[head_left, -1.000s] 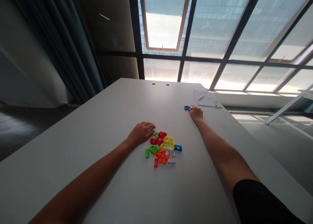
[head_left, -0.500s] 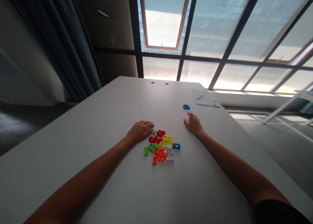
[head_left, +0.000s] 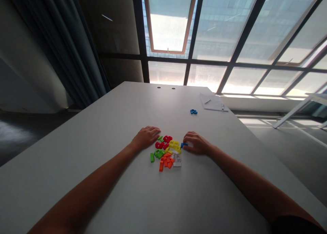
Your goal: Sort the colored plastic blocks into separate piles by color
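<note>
Small plastic blocks lie in a loose heap on the white table (head_left: pixel 122 200). Among them are red blocks (head_left: pixel 160 145), yellow blocks (head_left: pixel 174 144), green blocks (head_left: pixel 158 154), orange blocks (head_left: pixel 167 160) and white blocks (head_left: pixel 177 164). At the heap's right edge, my right hand (head_left: pixel 196 142) has its thumb and fingers closed round a blue block (head_left: pixel 182 145), whose end shows at the fingertips. My left hand (head_left: pixel 146 137) rests flat on the table at the heap's upper left, fingers stretched out beside a green block (head_left: pixel 160 138).
Farther back on the table sits a small group of blue blocks (head_left: pixel 193 111). Sheets of paper (head_left: pixel 213 103) with pens on them lie near the right edge. Two round holes (head_left: pixel 166 88) are near the far edge, before tall windows.
My right hand has come back from near the far blue blocks to the heap and taken hold of the blue block at its right edge. My left hand has stayed in place.
</note>
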`<state>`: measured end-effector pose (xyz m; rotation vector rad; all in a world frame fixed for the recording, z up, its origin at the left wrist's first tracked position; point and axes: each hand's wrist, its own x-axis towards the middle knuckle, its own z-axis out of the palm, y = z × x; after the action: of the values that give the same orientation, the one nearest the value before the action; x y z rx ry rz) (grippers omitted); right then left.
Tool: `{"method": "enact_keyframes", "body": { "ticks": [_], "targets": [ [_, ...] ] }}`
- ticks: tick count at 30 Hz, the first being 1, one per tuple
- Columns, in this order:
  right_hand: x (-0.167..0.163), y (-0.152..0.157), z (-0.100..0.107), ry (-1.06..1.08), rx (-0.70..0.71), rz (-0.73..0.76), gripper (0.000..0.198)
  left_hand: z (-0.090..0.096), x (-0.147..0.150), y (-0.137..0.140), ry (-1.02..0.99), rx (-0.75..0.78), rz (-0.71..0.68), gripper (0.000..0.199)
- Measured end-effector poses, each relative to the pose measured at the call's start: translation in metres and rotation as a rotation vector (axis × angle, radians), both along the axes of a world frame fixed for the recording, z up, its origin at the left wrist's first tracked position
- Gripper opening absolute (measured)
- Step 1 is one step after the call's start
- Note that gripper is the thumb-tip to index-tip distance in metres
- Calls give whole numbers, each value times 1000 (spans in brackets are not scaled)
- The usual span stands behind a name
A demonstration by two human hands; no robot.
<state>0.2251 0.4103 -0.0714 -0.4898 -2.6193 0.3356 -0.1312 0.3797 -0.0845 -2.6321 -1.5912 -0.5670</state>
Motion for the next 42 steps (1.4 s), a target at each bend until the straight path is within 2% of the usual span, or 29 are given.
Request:
{"method": "enact_keyframes", "body": {
  "ticks": [4,8,11,14,19,29,42],
  "targets": [
    [23,35,-14,47,56,-253,26,-2,0,1,-11,8,4,35],
    [42,66,-27,75,45,-584,25,-1,1,2,-7,3,6,35],
    [45,74,-32,51,52,-712,21,0,1,1,3,-9,10,35],
    [44,74,-36,9,96,-716,25,0,0,1,3,-16,6,35],
    [42,70,-35,-10,172,-789,50,-1,0,2,4,-15,6,35],
    [28,57,-23,-236,117,-884,44,1,1,1,-8,-10,12,35],
    [11,114,-26,-186,85,-1022,48,1,2,2,-23,0,21,31]
  ]
}}
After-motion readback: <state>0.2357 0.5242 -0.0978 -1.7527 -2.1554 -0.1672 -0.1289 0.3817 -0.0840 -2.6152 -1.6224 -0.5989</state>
